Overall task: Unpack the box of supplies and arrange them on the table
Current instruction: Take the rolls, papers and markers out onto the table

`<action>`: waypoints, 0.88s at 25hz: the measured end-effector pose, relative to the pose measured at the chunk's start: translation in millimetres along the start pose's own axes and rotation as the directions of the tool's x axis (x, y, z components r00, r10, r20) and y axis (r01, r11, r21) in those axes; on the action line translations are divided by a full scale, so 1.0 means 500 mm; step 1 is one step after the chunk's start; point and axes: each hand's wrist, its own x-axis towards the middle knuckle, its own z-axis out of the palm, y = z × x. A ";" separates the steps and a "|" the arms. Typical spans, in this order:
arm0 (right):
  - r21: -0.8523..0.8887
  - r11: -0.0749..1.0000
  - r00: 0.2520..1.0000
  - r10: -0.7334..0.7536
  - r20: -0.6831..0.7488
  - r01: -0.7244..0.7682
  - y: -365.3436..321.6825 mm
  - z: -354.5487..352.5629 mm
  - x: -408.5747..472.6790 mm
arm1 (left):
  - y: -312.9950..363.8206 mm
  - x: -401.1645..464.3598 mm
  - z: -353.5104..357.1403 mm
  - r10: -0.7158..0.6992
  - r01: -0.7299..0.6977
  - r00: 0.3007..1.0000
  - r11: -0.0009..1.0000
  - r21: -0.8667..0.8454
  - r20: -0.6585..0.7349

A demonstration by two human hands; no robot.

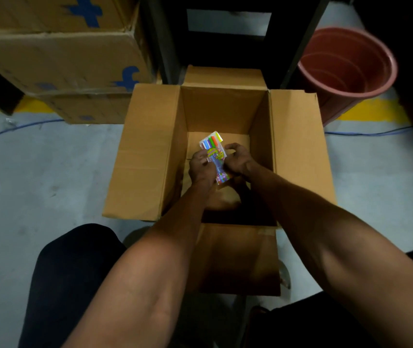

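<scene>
Gripping the marker pack (pixel 214 156) between both hands (pixel 201 167) – inside the box (pixel 150 151)

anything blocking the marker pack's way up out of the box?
Nothing visible. Both hands, left hand and right hand, already grip the marker pack deep inside the open cardboard box. All flaps are folded outward and the opening above is clear. The table isn't in view.
</scene>
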 end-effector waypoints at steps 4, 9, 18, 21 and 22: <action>0.075 0.996 0.999 -0.051 -0.008 0.051 -0.038 -0.006 -0.045 | 0.054 -0.027 -0.032 0.050 -0.051 0.998 0.999 0.017 0.047; 0.207 0.978 1.000 -0.018 -0.004 0.019 -0.148 -0.054 -0.205 | 0.193 -0.156 -0.115 -0.063 0.072 0.987 0.996 -0.061 0.146; 0.360 0.932 0.996 0.056 -0.068 -0.028 -0.492 -0.272 -0.591 | 0.660 -0.468 -0.191 -0.248 0.250 0.954 0.968 0.010 0.167; 0.371 0.928 0.998 0.035 -0.046 -0.016 -0.622 -0.357 -0.703 | 0.817 -0.568 -0.205 -0.277 0.275 0.952 0.961 0.030 0.130; 0.380 0.925 0.999 0.024 -0.049 -0.004 -0.669 -0.390 -0.734 | 0.871 -0.596 -0.207 -0.266 0.265 0.957 0.964 0.025 0.117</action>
